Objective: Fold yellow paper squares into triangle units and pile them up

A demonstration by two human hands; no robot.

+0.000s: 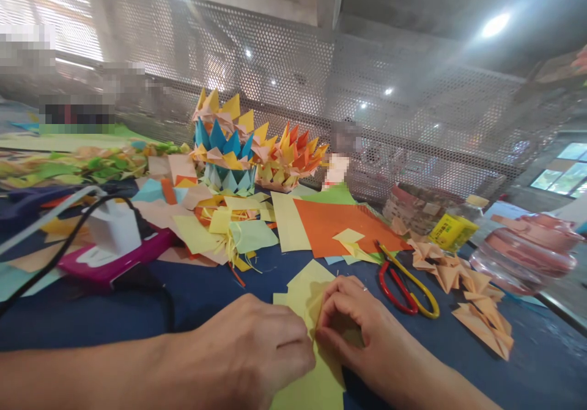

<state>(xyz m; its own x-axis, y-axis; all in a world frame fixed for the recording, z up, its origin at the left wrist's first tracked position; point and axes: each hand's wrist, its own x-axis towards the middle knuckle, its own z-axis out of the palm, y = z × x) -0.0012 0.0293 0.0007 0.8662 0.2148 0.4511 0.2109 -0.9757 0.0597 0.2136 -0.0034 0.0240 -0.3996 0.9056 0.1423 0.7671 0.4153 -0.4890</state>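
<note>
I see the yellow paper [308,294] lying on the blue table [206,294] at the near edge, under both hands; I judge the crease could skew if the sheet slides; my left hand [250,352] and right hand [355,327] curl nearly closed, fingertips pinching its middle; scissors [406,285] lie just beside.

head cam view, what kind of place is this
Probably a paper-craft or origami worktable in a workshop. Both hands, left hand and right hand, press on yellow paper. Finished folded-paper crowns stand behind loose coloured sheets, scissors lie nearby, and a perforated metal screen backs the table.
</note>
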